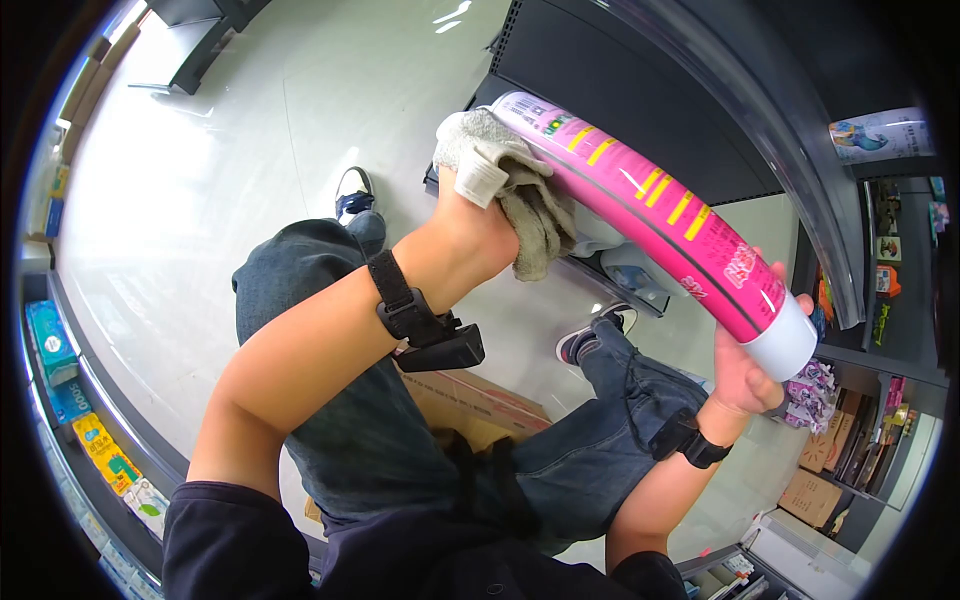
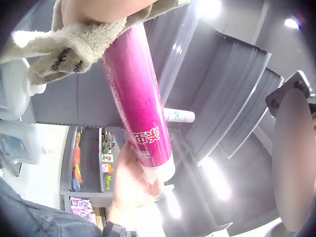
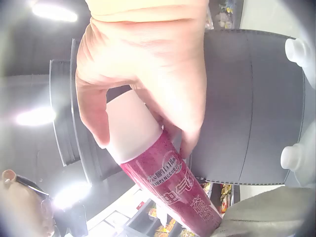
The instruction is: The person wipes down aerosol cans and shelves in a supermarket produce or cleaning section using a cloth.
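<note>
A long pink aerosol can (image 1: 650, 210) with a white cap (image 1: 785, 342) slants across the head view. My right hand (image 1: 742, 375) holds it at the cap end, the thumb and fingers around the white cap in the right wrist view. At the other end, my left hand (image 1: 485, 232) grips a grey-beige towel (image 1: 530, 205) against the can. That cloth covers most of the left fingers. In the left wrist view, the towel (image 2: 74, 47) lies right along the pink side of the can (image 2: 136, 94).
Dark metal shelving (image 1: 640, 90) stands in front, with a white printed can (image 1: 880, 136) on a shelf at the right. White plastic jugs (image 1: 630, 270) sit low behind the hands. A cardboard box (image 1: 480, 400) lies between the legs. Packaged goods (image 1: 105, 450) line the left shelf.
</note>
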Motion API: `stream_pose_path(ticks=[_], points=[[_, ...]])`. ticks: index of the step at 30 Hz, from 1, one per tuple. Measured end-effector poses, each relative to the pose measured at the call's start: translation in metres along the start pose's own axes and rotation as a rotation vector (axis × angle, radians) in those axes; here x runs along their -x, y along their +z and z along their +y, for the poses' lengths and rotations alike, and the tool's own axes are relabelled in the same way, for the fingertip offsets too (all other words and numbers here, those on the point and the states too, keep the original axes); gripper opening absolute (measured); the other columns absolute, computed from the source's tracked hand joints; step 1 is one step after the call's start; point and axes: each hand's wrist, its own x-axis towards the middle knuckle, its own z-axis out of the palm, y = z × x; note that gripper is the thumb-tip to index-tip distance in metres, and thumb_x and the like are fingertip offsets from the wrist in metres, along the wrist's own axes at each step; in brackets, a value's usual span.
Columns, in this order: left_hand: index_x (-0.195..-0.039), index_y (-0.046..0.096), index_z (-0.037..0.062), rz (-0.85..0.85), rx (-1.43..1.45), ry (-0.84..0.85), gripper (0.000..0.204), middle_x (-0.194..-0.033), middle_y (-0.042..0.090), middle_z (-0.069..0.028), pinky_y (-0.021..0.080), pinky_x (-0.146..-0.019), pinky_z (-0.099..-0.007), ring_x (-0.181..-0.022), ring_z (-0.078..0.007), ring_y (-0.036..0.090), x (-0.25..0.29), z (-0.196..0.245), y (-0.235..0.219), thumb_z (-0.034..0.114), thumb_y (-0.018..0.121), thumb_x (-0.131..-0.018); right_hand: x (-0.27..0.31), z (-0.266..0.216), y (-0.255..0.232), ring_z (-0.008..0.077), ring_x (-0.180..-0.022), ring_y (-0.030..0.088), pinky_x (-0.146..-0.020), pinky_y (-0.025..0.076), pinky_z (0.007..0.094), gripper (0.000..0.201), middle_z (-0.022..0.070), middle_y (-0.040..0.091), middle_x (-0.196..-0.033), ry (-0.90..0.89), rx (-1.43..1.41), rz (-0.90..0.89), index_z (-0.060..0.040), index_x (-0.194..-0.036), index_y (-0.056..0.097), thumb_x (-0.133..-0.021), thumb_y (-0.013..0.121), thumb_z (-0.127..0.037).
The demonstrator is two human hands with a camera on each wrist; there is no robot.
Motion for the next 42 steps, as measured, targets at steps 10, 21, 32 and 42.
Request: stream_pose_path(ticks=[10,21,32,42], points=[[-0.116,0.059,0.003,-0.226,-0.201,-0.065,0.029,-0.116,0.064,-0.0154,0.056,-0.095,-0.0487,-0.107,-0.0304,0.065,-0.01,-0.007,-0.02,0.024,0.06,-0.096,-0.001,0.002,0.008,0.0445,-0.153,0.023,-0.123,0.022,0.0663,0.084,0.0156,0.042,-0.155,0.03,0.135,-0.078,-0.0275,-0.132,0.052,-0.058,0.089,-0.01],[-0.136,0.051,0.003,-0.342,-0.235,-0.303,0.05,-0.127,0.064,-0.0127,0.056,-0.1,-0.0399,-0.114,-0.0239,0.066,0.0,-0.057,-0.014,0.041,0.059,-0.104,-0.006,0.039,0.091,0.0452,-0.142,0.044,-0.114,0.037,0.0513,0.059,0.0165,0.057,-0.141,0.038,0.95,-0.314,-0.013,-0.115,0.06,-0.062,0.068,0.012],[-0.134,0.055,0.0109,-0.321,-0.473,-0.431,0.048,-0.119,0.066,-0.0051,0.057,-0.089,-0.0353,-0.108,-0.0162,0.066,0.024,-0.059,-0.001,0.046,0.061,-0.102,0.001,0.049,0.077,0.0462,-0.141,0.043,-0.116,0.035,0.0556,0.063,0.0175,0.054,-0.143,-0.038,1.193,-0.326,-0.0105,-0.118,0.062,-0.06,0.065,0.014],[-0.133,0.056,0.0104,-0.392,-0.466,-0.299,0.05,-0.121,0.065,-0.0037,0.056,-0.082,-0.0333,-0.11,-0.0144,0.064,0.009,-0.067,-0.003,0.049,0.06,-0.101,0.006,0.038,0.076,0.0462,-0.143,0.043,-0.117,0.034,0.0532,0.056,0.0218,0.056,-0.142,-0.057,0.955,-0.131,-0.0094,-0.119,0.057,-0.069,0.068,0.011]])
